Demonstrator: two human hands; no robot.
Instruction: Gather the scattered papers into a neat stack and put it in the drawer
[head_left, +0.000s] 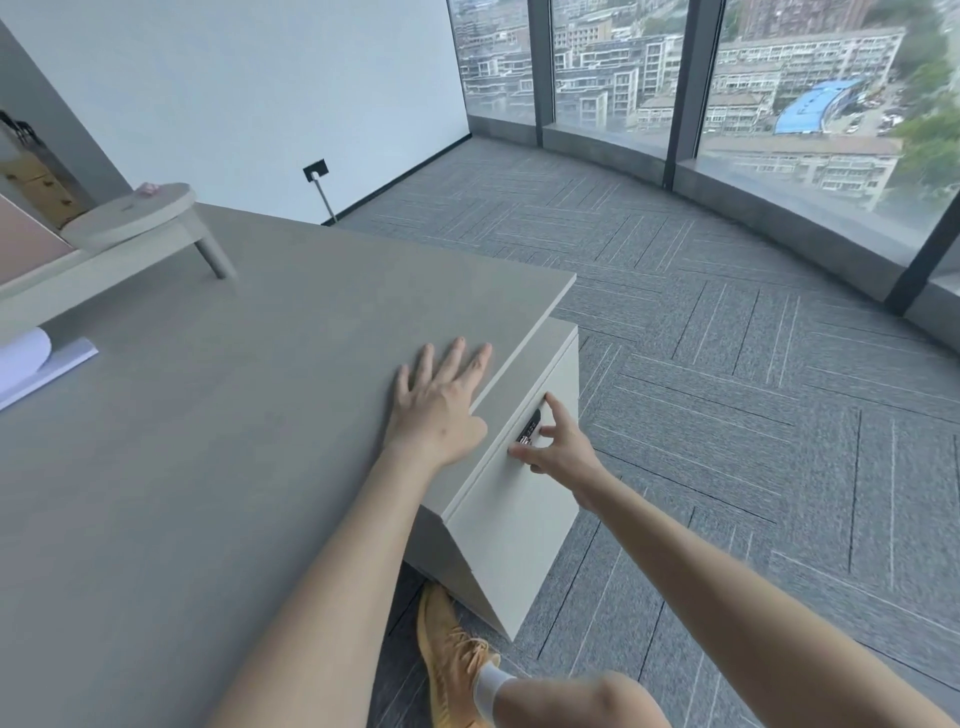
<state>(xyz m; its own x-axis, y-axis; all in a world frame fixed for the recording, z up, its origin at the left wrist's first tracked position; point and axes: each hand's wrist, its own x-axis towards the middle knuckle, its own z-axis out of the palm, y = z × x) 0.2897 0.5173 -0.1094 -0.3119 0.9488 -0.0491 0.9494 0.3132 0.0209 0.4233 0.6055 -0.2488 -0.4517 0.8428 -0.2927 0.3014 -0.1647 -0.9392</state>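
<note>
White papers (36, 366) lie at the far left edge of the grey desk (234, 415), one sheet curled up. My left hand (441, 400) rests flat on the desk near its right edge, fingers spread. Under that edge stands a white drawer cabinet (514, 535). My right hand (556, 447) touches the top of its front panel, fingers around the black keypad lock (530, 426). The drawer looks closed.
A grey monitor riser (130, 223) with a round top stands at the back left of the desk. Grey carpet (727, 415) spreads to the right up to tall windows. My orange shoe (452, 660) and knee are below the cabinet.
</note>
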